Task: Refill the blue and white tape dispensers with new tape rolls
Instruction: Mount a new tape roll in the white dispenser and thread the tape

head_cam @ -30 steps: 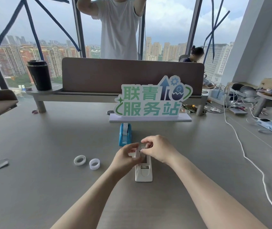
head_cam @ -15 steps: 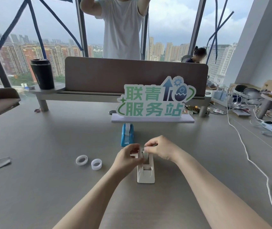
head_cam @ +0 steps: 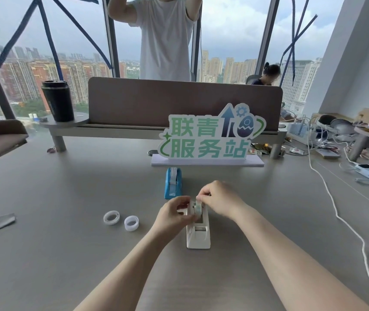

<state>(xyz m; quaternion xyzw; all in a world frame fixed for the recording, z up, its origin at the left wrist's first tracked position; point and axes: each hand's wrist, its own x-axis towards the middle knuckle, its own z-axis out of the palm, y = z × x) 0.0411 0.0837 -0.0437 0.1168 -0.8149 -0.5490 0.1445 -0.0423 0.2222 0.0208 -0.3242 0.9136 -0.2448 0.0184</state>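
The white tape dispenser (head_cam: pixel 198 235) stands on the grey table, its cutter end toward me. A tape roll (head_cam: pixel 197 207) sits upright at the dispenser's far end, in or just over its cradle. My left hand (head_cam: pixel 174 213) pinches the roll from the left side and my right hand (head_cam: pixel 219 200) pinches it from the top right. Behind them the blue tape dispenser (head_cam: pixel 172 183) holds a roll of its own. Two white rings (head_cam: pixel 111 217), (head_cam: pixel 131 223) lie on the table to the left.
A green and white sign (head_cam: pixel 210 138) on a white base stands behind the blue dispenser. A white cable (head_cam: pixel 345 223) runs down the right side. A black cup (head_cam: pixel 57 101) rests on a shelf at the back left. A person stands beyond the brown divider.
The roll between my fingers has come lower onto the white dispenser's far end. The view has shifted slightly; the blue dispenser and the rings stayed put.
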